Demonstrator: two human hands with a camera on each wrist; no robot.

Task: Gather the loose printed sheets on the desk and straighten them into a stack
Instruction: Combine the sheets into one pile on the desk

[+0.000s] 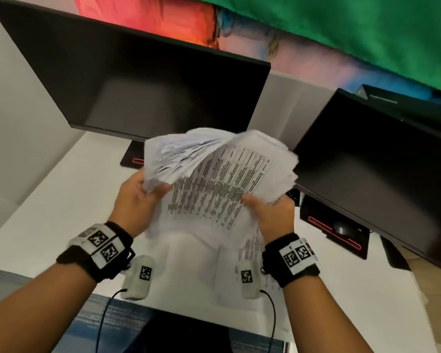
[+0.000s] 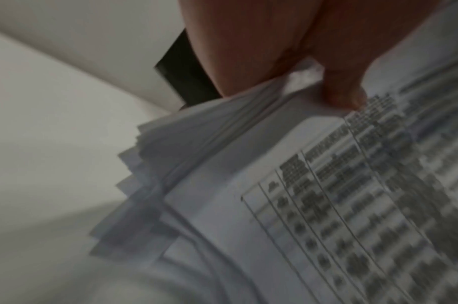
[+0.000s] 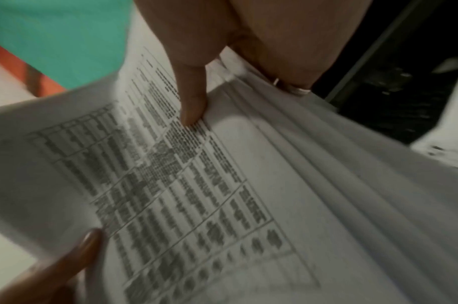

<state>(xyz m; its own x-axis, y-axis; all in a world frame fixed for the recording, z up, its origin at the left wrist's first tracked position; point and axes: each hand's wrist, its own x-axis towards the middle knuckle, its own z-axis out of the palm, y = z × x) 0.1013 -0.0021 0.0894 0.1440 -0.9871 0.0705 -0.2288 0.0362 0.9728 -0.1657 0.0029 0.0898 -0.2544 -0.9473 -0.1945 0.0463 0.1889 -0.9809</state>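
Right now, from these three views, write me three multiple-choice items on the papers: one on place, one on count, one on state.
1. Where is the bundle of printed sheets?
A. Flat under the left monitor
B. Held up above the white desk
C. On the floor

2. How many hands grip the bundle?
A. None
B. One
C. Two

3. What state are the bundle's edges in?
A. Fanned and uneven
B. Squared flush
C. Stapled

Answers:
1 B: the head view shows it raised in front of the monitors, over sheets on the desk.
2 C: the left hand and right hand each pinch a side.
3 A: the left wrist view shows staggered corners.
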